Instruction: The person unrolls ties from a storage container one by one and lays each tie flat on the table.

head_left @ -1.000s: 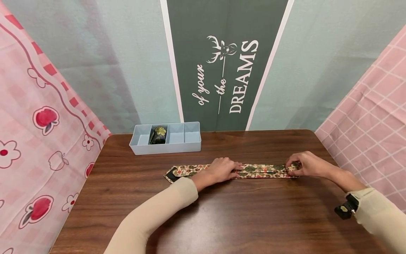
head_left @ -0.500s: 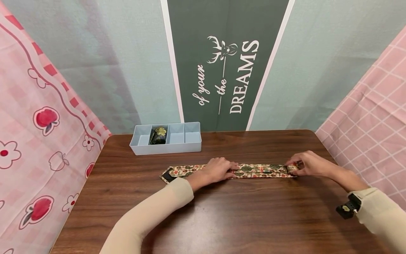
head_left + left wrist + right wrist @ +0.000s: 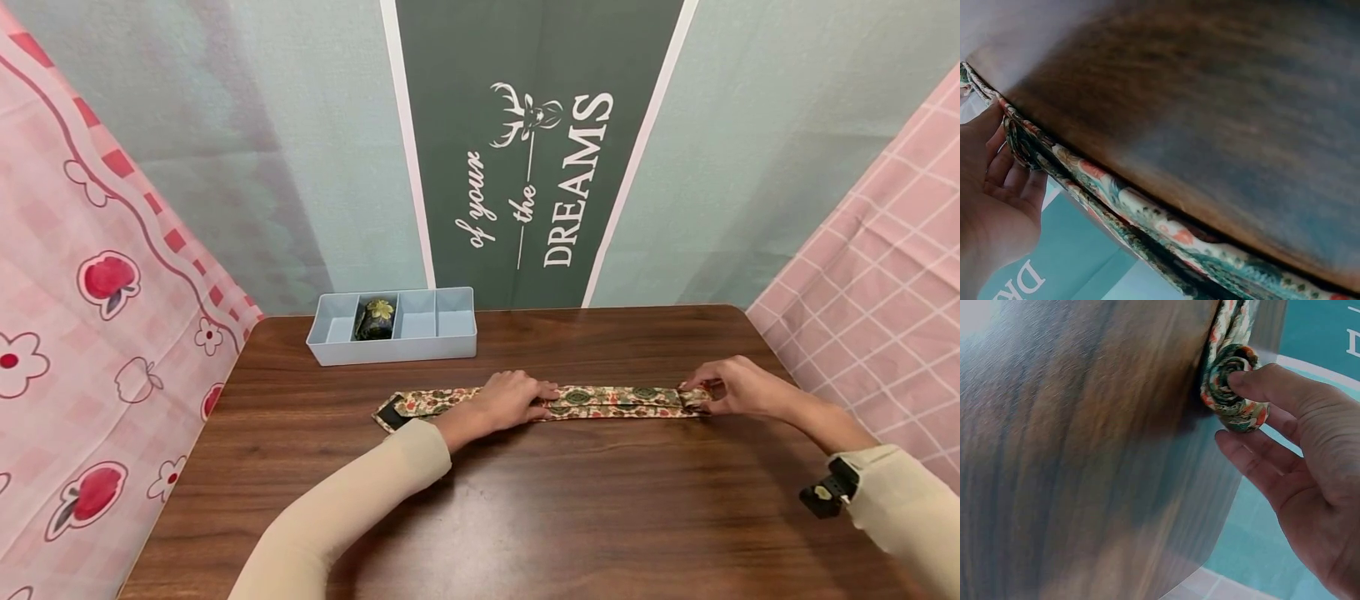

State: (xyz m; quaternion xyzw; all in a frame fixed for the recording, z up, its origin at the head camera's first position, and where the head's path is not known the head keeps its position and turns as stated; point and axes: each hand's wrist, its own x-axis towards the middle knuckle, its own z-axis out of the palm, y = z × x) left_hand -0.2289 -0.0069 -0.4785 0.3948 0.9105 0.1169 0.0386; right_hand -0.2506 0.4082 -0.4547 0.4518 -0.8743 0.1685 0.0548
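Observation:
A cream necktie [image 3: 600,397] with a red and green floral pattern lies lengthwise across the table, folded double, its dark-lined tip [image 3: 389,414] at the left. My left hand [image 3: 508,400] lies over the middle of it, thumb and fingers at opposite edges. In the left wrist view, the cloth bunches between that hand's thumb and fingers [image 3: 1015,178]. At the right end, my right hand [image 3: 738,387] holds the rolled-up part of the necktie. The right wrist view shows this coil [image 3: 1233,381] from its side, with the thumb [image 3: 1254,382] pressed on its spiral face and fingers below.
A pale blue box [image 3: 397,352] with several compartments stands near the table's back edge, left of centre. One compartment holds a dark rolled necktie [image 3: 374,321] with a yellow flower. Curtains hang behind the brown wooden table [image 3: 525,508] and on both sides.
The necktie's tip and my left hand have shifted a little to the left. My right hand keeps hold of the coil at the right end, with its fingers slightly moved.

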